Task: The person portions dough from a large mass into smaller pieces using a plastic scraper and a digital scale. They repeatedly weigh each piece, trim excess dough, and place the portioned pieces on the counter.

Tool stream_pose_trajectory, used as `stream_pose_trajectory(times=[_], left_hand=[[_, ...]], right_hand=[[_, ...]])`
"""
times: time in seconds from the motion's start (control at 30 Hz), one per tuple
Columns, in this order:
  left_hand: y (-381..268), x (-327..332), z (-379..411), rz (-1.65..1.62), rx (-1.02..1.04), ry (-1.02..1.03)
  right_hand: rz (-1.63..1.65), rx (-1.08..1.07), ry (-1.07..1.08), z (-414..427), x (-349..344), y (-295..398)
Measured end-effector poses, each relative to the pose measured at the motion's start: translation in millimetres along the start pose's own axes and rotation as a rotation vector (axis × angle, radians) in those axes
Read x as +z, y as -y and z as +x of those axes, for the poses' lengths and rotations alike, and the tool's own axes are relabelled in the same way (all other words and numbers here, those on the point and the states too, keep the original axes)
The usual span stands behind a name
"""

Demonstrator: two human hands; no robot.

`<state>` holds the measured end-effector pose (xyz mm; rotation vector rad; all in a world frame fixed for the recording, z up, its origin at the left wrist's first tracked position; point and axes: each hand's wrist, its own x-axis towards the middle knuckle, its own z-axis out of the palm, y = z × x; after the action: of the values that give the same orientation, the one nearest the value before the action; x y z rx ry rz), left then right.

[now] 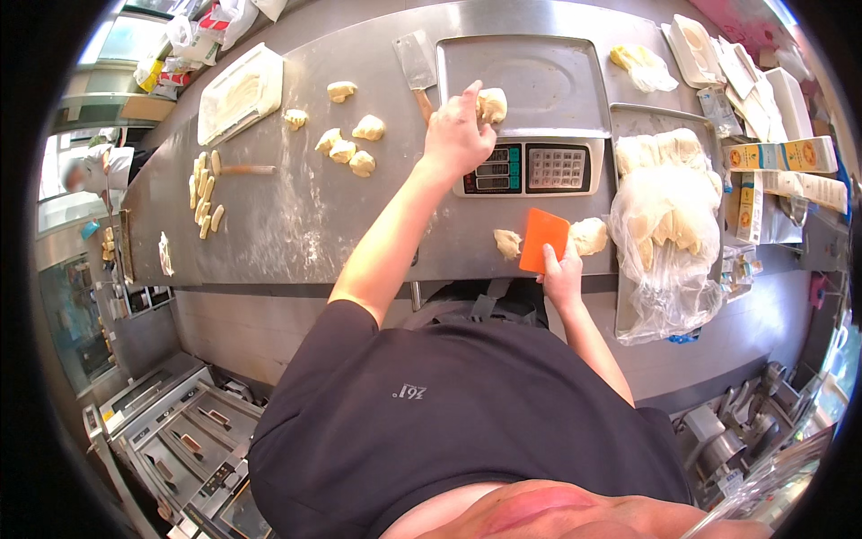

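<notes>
My left hand (461,131) is over the near left part of the metal tray (539,74) of a digital scale (528,167). Its fingers are spread beside a dough piece (493,106) on the tray; whether they touch it is unclear. In my right hand (562,273) is an orange dough scraper (544,239), held upright near the table's front edge. A small dough scrap (507,244) lies left of the scraper and a larger dough lump (588,236) right of it. Several dough pieces (342,151) are on the steel table further left.
A cleaver (414,60) lies left of the scale. Leftward are a white floured tub (240,94), a rolling pin (248,170) and dough strips (202,195). At right, a metal tray (626,303) bears plastic-covered dough (667,195). Another person (111,168) stands at far left.
</notes>
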<state>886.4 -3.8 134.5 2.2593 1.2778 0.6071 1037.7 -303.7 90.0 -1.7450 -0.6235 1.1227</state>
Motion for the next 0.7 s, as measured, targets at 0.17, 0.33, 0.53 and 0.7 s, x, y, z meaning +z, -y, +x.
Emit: stream_pose_trajectory(times=[0.17, 0.33, 0.53, 0.7], left_hand=[[-13, 0, 19, 0.169, 0.114, -0.075], [19, 32, 31, 0.18, 0.286, 0.099], [14, 22, 5, -0.082, 0.098, -0.142], [18, -37, -19, -0.225, 0.129, -0.497]], right_hand=[[-0.011, 0.042, -0.019, 8, -15, -14], [-0.046, 0.002, 0.049, 14, -18, -19], [-0.041, -0.012, 0.046, 11, -13, -25], [-0.058, 0.007, 0.099, 6, -8, -19]])
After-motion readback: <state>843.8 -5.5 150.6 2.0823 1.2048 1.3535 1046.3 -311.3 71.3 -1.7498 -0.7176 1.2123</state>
